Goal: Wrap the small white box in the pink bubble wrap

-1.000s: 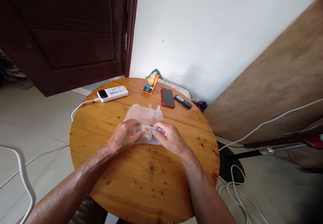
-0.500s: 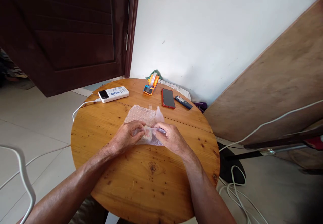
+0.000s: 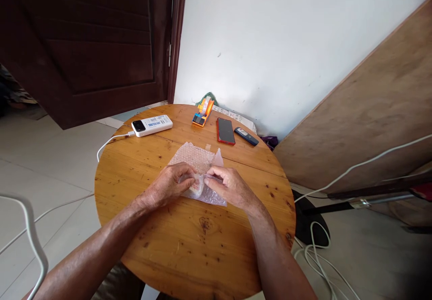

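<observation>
A sheet of bubble wrap lies on the round wooden table, a small piece of tape at its far edge. On its near part sits a small pale packet, partly covered by wrap and fingers. My left hand pinches the packet's left side between thumb and fingers. My right hand is closed on a fold of the wrap at the packet's right side, fingertips close to those of my left hand. What the packet contains is hard to make out.
A white power bank with a cable stands at the back left. An orange tape dispenser, a red-edged phone and a dark blue handheld device lie along the back. A dark door is beyond the table.
The bubble wrap has turned and shifted slightly right, its near right corner now reaching closer to me. My right hand has pulled its fold a little. My left hand has barely moved.
</observation>
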Demonstrator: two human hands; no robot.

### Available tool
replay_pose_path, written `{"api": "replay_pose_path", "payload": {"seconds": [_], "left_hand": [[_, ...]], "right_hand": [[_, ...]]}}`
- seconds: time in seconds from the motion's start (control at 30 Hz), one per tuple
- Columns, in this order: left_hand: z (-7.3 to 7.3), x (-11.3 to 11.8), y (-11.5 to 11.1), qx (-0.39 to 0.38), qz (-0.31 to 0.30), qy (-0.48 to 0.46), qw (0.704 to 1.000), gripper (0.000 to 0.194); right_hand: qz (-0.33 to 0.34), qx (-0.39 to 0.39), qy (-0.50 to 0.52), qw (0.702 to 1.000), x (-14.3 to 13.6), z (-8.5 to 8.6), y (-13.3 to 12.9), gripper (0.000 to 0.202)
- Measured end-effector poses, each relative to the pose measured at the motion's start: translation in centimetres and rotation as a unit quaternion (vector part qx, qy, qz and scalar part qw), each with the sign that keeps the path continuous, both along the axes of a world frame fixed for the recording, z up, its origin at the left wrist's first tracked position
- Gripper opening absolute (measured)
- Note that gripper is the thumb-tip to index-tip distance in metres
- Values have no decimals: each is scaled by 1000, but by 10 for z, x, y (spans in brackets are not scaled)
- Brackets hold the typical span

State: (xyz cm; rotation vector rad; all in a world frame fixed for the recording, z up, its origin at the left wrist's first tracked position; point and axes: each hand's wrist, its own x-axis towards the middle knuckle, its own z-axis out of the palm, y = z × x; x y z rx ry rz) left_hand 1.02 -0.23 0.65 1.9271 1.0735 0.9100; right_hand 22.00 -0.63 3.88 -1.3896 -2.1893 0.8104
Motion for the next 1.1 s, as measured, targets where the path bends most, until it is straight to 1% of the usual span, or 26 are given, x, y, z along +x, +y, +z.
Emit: {"api": "replay_pose_path", "payload": {"seconds": [0.2, 0.33, 0.5, 0.8, 0.93, 1.1], "left_hand": [[-2, 1, 0, 3, 0, -6, 1000, 12], [-4, 1, 1, -5, -2, -11, 1000, 11], [-3, 0, 1, 1, -7, -15, 1000, 10], [-4, 0, 2, 7, -7, -17, 1000, 9], [-3, -1, 2, 4, -6, -11, 1000, 8], [-1, 0, 1, -5, 1, -7, 1000, 9]], "right_hand": [[-15, 2, 7, 1000, 0, -6, 3, 12], [-23, 2, 15, 1000, 2, -6, 3, 13], [-17, 10, 18, 1000, 2, -4, 3, 13], [-8, 30, 5, 1000, 2, -9, 4, 13], [-7, 48, 10, 999, 3, -10, 4, 12], [-29, 81, -15, 996, 3, -13, 6, 13]]}}
